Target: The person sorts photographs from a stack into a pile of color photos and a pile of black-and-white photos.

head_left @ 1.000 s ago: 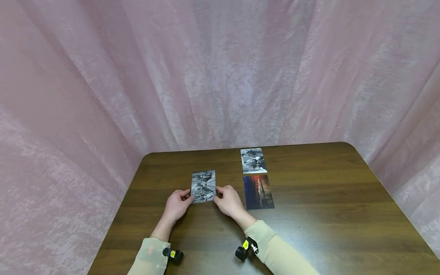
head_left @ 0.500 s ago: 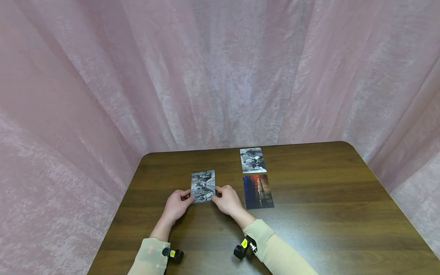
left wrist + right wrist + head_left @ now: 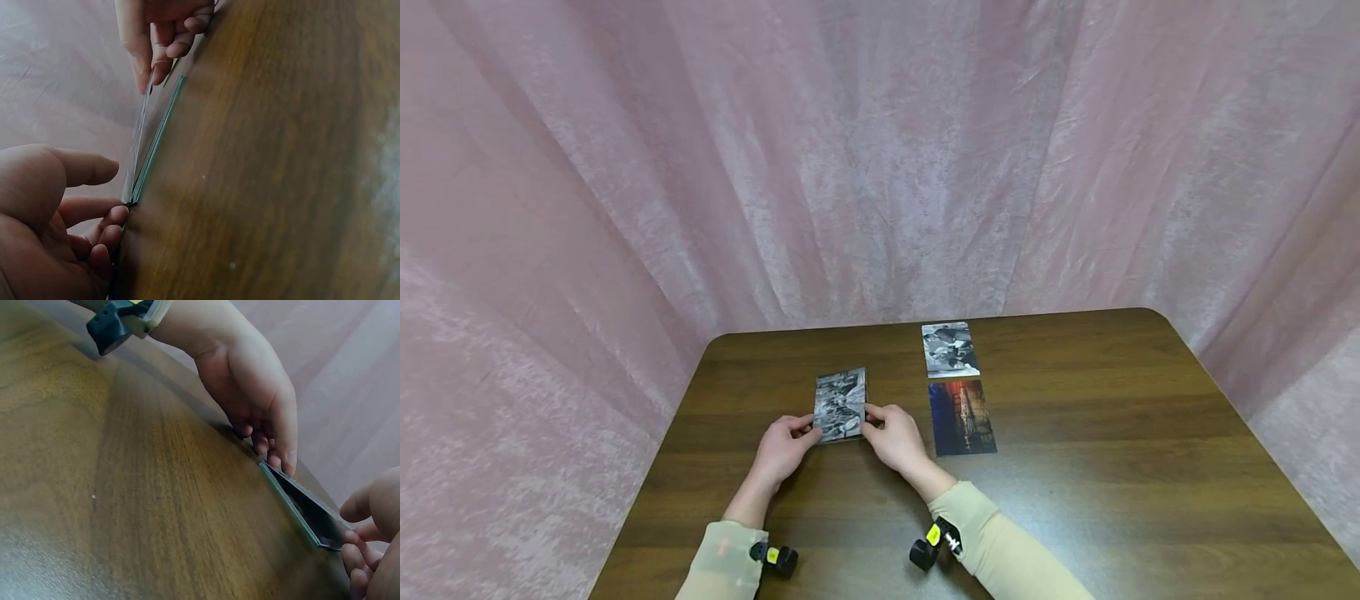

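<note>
Between your two sets of fingers, the top photo (image 3: 839,403) of the small stack (image 3: 299,509) is now coming up from the cards under it. Half a second ago it lay flat and a little wider to the eye; now it looks narrower and tilted, because your right hand (image 3: 891,435) has moved its fingertips further up the right edge and lifted that side. Your left hand (image 3: 784,446) has almost not moved; its curled fingers (image 3: 107,226) pinch the near left corner and keep the stack down on the table (image 3: 1075,500).

In the left wrist view you can see the gap clearly: one thin sheet stands away from the green-edged stack, with your right fingers (image 3: 164,53) holding its far end. In the right wrist view the same opening shows just in front of your left fingertips (image 3: 284,456).

This means, I judge, that the separation of one photo has started well and only one sheet is taken, though the far side of the stack is hidden.

To the right of your right fingers, apart from them, the colour photo (image 3: 962,417) and the black-and-white photo (image 3: 951,349) beyond it lie flat as before.
</note>
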Motion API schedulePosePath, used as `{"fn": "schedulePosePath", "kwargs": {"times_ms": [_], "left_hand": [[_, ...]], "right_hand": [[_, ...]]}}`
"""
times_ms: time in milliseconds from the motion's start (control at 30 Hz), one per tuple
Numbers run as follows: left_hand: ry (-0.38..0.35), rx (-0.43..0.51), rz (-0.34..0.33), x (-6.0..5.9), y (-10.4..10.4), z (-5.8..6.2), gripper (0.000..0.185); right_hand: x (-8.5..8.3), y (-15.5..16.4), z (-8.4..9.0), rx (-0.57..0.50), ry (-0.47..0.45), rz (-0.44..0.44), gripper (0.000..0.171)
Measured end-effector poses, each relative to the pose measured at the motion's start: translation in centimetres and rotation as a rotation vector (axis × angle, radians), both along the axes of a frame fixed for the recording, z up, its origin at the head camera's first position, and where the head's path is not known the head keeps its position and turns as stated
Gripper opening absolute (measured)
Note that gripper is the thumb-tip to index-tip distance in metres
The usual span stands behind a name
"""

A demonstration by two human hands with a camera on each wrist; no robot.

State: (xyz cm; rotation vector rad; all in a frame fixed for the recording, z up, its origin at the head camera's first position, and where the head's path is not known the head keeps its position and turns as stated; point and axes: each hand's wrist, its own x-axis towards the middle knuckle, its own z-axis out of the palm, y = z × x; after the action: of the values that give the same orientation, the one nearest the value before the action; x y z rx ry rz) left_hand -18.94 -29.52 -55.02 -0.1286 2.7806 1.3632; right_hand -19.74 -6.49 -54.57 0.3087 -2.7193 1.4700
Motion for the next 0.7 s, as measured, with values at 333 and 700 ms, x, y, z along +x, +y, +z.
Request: {"fn": "schedulePosePath", "kwargs": {"times_ms": [333,700], "left_hand": [[-0.013,0.153,0.049,-0.04,-0.3,0.13,0.037],[0.007,0.247,0.131,0.07,0.64,0.23,0.04]], "right_hand": [[0.06,-0.08,-0.12,-0.076,-0.017,-0.025,0.037],[-0.08,0.12,-0.21,-0.144,-0.025,-0.074,0.033]]}}
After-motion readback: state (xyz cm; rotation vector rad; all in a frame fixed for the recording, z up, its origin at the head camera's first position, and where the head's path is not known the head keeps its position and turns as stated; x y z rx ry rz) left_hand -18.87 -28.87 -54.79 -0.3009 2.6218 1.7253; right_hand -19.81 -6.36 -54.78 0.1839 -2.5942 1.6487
